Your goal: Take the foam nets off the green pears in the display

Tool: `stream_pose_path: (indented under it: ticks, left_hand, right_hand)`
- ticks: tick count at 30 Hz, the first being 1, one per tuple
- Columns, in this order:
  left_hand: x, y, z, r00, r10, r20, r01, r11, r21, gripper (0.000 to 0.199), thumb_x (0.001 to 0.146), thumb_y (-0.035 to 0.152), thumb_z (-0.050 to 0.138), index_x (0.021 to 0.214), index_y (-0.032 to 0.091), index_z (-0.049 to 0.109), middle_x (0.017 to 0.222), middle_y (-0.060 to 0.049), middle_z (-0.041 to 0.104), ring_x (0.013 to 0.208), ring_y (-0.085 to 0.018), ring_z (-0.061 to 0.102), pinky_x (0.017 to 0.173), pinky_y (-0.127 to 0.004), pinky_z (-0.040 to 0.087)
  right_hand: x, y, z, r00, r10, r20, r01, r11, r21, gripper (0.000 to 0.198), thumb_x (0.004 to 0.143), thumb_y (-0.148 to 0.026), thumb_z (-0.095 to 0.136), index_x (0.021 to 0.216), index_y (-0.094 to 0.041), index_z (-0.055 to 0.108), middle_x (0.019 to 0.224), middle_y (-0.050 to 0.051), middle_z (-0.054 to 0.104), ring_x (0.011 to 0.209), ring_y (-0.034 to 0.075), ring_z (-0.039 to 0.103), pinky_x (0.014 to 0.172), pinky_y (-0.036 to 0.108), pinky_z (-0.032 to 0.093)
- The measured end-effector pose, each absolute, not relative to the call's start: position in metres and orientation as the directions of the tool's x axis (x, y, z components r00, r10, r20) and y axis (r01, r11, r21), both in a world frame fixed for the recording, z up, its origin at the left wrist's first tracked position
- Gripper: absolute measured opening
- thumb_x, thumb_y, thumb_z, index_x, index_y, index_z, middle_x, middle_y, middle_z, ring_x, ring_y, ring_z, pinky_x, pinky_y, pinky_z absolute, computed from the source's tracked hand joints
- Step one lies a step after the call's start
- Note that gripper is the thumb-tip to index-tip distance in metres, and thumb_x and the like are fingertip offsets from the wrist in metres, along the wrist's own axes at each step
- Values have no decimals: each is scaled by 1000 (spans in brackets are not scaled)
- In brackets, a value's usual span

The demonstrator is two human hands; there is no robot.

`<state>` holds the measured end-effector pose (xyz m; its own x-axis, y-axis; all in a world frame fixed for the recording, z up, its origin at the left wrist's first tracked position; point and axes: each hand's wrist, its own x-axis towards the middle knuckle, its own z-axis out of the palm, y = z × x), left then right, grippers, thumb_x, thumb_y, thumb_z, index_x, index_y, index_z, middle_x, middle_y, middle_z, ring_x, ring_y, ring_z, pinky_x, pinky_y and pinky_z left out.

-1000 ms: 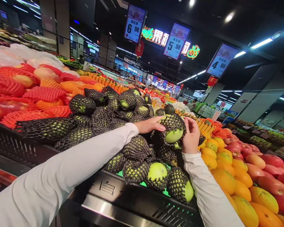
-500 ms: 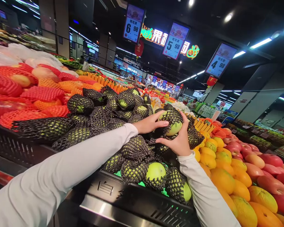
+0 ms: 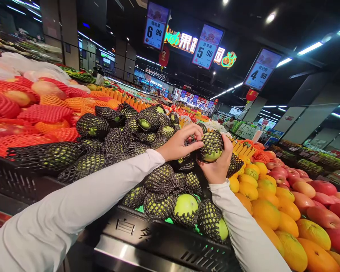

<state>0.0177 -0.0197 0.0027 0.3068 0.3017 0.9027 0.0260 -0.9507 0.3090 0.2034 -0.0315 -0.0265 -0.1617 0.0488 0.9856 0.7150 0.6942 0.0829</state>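
Note:
In my right hand [image 3: 218, 164] rests a green apple [image 3: 212, 155], cupped from below and on its right side. A black foam net [image 3: 213, 139] covers most of it, with bare green skin showing at the lower front. My left hand [image 3: 183, 141] is at the apple's left side, its fingers curled and its thumb tip against the net's edge. What lies between those fingertips is partly hidden. Below both hands are more green apples in black nets [image 3: 161, 179]. One apple [image 3: 186, 204] near the front shows a bare top above its net.
A black crate [image 3: 158, 234] edges the front of the netted apples. Oranges [image 3: 266, 211] and red apples [image 3: 323, 215] are piled to the right. Fruit in red and orange nets [image 3: 45, 113] fills the left. Price signs [image 3: 208, 46] hang overhead.
The net now covers more of the held apple's front. My left fingers have drawn back leftward and curled, and my right hand has turned the apple and moved slightly right.

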Motion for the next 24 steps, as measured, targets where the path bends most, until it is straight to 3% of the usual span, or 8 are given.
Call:
stream_pose_path:
  ticks: [5,10,13,15,18,21,24]
  left_hand:
    - [22,-6,-3,222,542,810,-182,-793,581,24,91,41,56,84,19,50,81,1,48,70,-12,46,64,-25,41]
    - [23,-1,-5,220,625,749,-217,-718,662,28,88,43,60,81,19,48,78,2,45,68,-11,44,59,-22,39]
    - [23,-4,-3,163,583,796,-198,-771,605,24,86,37,64,91,20,48,91,-1,53,77,-12,50,64,-22,42]
    - [21,-9,-1,119,487,865,-119,-858,499,20,86,30,64,98,21,50,103,-3,55,84,-13,54,69,-24,45]
    - [17,-16,4,174,316,933,62,-949,310,6,90,21,54,96,20,57,103,-6,59,90,-16,56,74,-29,47]
    - [12,-20,5,244,266,933,159,-960,232,16,93,21,46,98,18,61,103,-7,61,92,-18,57,79,-34,49]
    - [10,-19,4,331,245,911,193,-963,188,28,93,34,53,116,19,58,117,-11,60,106,-23,58,92,-42,49]
  right_hand:
    - [204,-35,-25,-232,-50,971,701,684,203,90,74,-40,77,149,-25,29,139,16,47,131,33,48,109,59,41]
    - [204,-35,-26,-254,-61,965,677,702,222,92,70,-44,81,147,-23,34,136,16,49,128,34,51,107,59,43]
    - [205,-33,-28,-229,-46,972,670,717,191,99,66,-46,83,147,-22,32,135,16,50,126,34,51,106,57,44]
    - [205,-32,-30,-214,-32,976,676,717,172,102,64,-47,83,148,-21,31,135,15,49,126,34,51,106,56,44]
    - [204,-33,-31,-203,4,979,694,706,141,102,65,-44,82,149,-24,27,136,13,47,127,34,49,107,56,42]
    - [203,-35,-30,-189,58,980,712,695,96,99,67,-40,80,148,-27,26,138,13,45,129,34,47,109,58,39]
    - [202,-35,-30,-182,128,975,724,689,45,92,68,-40,77,146,-25,30,137,13,46,128,34,46,109,58,39]
